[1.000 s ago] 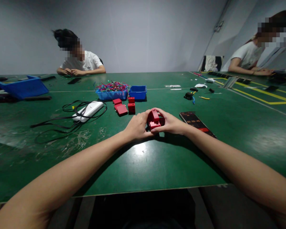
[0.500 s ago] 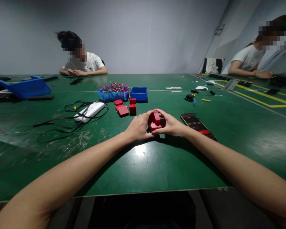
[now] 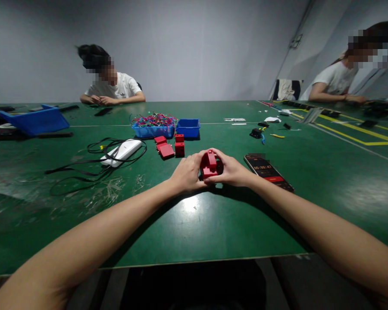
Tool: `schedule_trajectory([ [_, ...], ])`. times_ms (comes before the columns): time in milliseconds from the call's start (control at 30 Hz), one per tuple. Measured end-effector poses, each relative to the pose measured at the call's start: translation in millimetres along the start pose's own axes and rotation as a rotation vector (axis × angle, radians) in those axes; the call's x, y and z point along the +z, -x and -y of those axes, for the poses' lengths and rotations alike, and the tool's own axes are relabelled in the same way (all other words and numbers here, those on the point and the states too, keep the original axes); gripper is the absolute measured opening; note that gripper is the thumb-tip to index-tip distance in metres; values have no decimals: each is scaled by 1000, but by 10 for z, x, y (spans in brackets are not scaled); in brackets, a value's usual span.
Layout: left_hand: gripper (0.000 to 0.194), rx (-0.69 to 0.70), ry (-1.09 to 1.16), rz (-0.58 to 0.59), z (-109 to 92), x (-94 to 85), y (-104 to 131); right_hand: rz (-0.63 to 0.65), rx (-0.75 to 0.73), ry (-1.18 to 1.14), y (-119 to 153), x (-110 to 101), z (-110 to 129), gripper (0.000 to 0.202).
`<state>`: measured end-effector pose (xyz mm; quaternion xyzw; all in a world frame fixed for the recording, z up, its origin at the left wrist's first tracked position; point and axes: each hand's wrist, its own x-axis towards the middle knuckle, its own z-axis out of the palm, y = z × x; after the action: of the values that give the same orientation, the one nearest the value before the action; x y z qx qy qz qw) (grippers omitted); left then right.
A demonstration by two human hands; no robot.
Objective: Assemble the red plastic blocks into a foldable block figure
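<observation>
Between my two hands, over the green table (image 3: 194, 232), is a red block-like part (image 3: 209, 163) with a stepped shape. My left hand (image 3: 189, 173) grips its left side, with the thumb near the bottom. Fingers of my right hand (image 3: 230, 168) close on it from the right, at top and bottom. Farther up the table lie flat red pieces (image 3: 166, 150) with small pins, beside upright red blocks (image 3: 179, 149). Behind them stand a blue tray heaped with coloured wires (image 3: 154, 125) and another blue tray (image 3: 188, 128).
A phone showing a timer (image 3: 268, 171) lies right of my hands. To the left are a white power strip (image 3: 122, 153) and black cables. A tilted blue bin (image 3: 35, 120) stands far left. One person (image 3: 113, 88) sits opposite, another (image 3: 333, 82) at the right.
The red part has turned slightly between my fingers and sits a little farther left. Both hands keep their hold in nearly the same place.
</observation>
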<state>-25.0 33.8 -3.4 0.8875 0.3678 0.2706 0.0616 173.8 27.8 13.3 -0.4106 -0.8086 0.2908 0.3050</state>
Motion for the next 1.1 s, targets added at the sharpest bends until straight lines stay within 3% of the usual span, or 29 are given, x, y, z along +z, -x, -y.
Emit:
schedule_trajectory([
  [200, 88, -6, -6, 1, 0, 0, 0, 10, 4, -32, -7, -1, -29, 99],
  [533, 87, -43, -71, 5, -24, -3, 1, 131, 30, -376, -52, -54, -55, 91],
  [700, 91, -62, -102, -19, -23, -1, 13, 123, 82, -491, -45, -52, -40, 71],
  [1100, 86, 94, 73, -60, 61, 29, 9, 88, 149, -573, -34, -58, -32, 61],
])
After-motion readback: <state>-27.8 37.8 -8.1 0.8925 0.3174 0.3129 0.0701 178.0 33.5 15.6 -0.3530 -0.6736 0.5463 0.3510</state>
